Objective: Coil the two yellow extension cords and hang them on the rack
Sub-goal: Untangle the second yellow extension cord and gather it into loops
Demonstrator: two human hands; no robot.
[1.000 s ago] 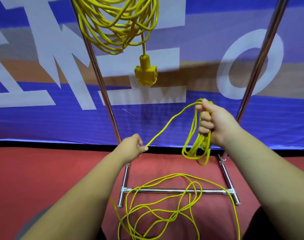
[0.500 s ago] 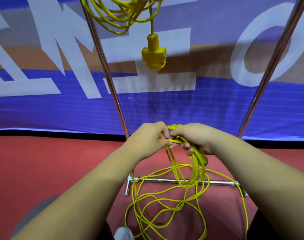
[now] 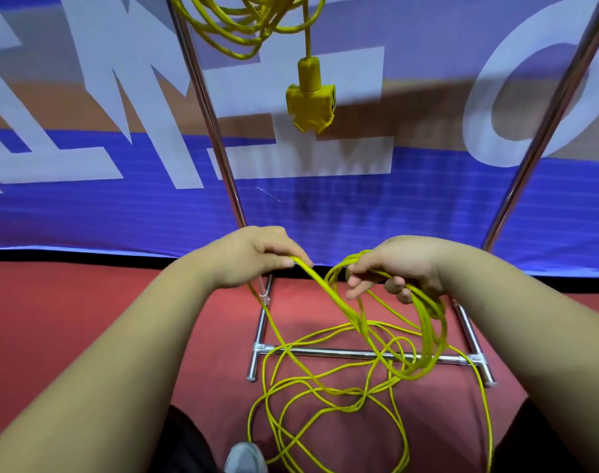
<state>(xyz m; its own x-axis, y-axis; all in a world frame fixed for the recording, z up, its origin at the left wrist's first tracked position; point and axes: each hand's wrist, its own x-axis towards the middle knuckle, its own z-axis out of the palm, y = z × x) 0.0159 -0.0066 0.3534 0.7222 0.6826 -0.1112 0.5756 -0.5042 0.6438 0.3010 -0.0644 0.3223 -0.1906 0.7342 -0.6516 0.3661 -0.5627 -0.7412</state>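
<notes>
In front of the rack (image 3: 204, 97), our right hand (image 3: 407, 268) holds the gathered loops of the yellow extension cord (image 3: 427, 315), fingers (image 3: 395, 286) curled round them; our left hand (image 3: 246, 257) pinches the next strand. The cord seems light and limp, so we better grip close to the loops.

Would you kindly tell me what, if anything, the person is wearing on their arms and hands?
Nothing that shows. The left hand and right hand are ungloved, with no rings on the fingers in view. The left forearm and right forearm are bare up to the frame edge: no sleeves, watch, bracelet or markings visible.
</notes>
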